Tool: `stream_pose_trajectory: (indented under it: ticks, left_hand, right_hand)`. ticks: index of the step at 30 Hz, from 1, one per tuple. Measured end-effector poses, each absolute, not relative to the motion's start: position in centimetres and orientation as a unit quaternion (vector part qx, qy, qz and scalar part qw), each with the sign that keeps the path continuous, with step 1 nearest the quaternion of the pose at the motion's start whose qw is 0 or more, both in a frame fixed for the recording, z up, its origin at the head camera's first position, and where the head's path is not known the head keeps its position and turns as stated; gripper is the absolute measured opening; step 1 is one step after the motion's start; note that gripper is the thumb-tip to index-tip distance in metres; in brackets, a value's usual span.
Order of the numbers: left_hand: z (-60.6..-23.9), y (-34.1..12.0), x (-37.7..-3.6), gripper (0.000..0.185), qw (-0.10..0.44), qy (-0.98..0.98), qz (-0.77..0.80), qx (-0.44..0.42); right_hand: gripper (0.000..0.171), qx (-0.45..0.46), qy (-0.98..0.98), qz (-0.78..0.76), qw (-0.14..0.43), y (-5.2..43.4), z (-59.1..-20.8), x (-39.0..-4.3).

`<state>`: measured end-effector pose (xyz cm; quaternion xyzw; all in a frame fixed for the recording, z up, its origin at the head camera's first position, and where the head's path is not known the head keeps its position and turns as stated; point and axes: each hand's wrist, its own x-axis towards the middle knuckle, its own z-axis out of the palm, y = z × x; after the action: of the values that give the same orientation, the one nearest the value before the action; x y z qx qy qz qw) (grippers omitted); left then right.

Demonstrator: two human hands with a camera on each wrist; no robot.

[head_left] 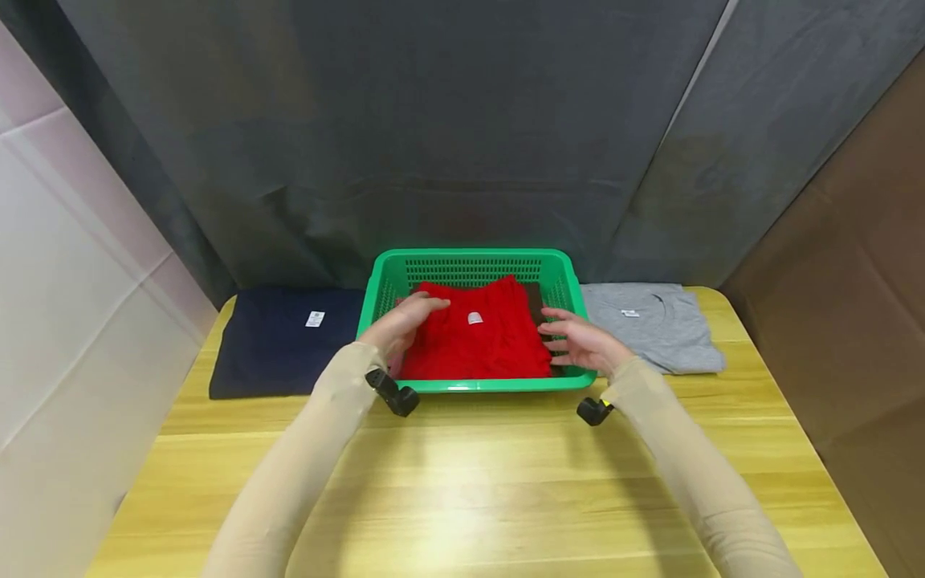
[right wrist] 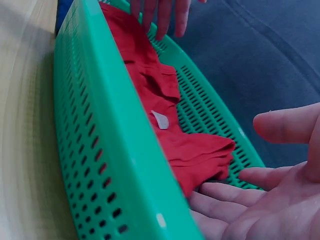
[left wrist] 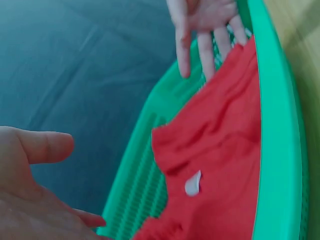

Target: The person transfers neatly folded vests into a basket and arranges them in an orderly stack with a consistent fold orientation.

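Observation:
A folded red shirt (head_left: 480, 333) with a small white label lies inside a green plastic basket (head_left: 470, 258) at the back of the table. My left hand (head_left: 406, 319) is open, its fingers stretched over the shirt's left side. On the other side my right hand (head_left: 574, 339) is open too, palm turned inward, fingers at the shirt's right edge. In the left wrist view the red shirt (left wrist: 220, 145) fills the basket (left wrist: 274, 150), with my left hand (left wrist: 35, 200) spread beside it. The right wrist view shows my right hand (right wrist: 260, 200) with fingertips close to the red shirt (right wrist: 170, 120).
A folded navy shirt (head_left: 285, 341) lies left of the basket and a folded grey shirt (head_left: 654, 325) lies to its right. The yellow wooden table (head_left: 462, 482) reaches toward me. A dark cloth backdrop (head_left: 448, 144) hangs just behind the basket.

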<state>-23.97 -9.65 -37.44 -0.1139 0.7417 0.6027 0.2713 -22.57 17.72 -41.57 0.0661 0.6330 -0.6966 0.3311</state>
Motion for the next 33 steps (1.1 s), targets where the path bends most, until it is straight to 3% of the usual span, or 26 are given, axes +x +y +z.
stream_pose_trajectory:
  ticks: [8, 18, 33]
  left_hand:
    - [-35.7, -6.4, -22.6, 0.071, 0.283, 0.723, 0.626, -0.067]
    - [-34.6, -0.2, -20.5, 0.07, 0.32, 0.694, 0.645, -0.01]
    - [-37.0, 9.8, -17.2, 0.064, 0.297, 0.634, 0.712, -0.053]
  right_hand:
    - [0.061, 0.025, 0.641, -0.694, 0.327, 19.8, -39.4, -21.7]
    - [0.061, 0.025, 0.665, -0.691, 0.28, 23.4, -37.5, -21.1]
    - [0.071, 0.046, 0.718, -0.643, 0.262, 31.6, -38.1, -19.8]
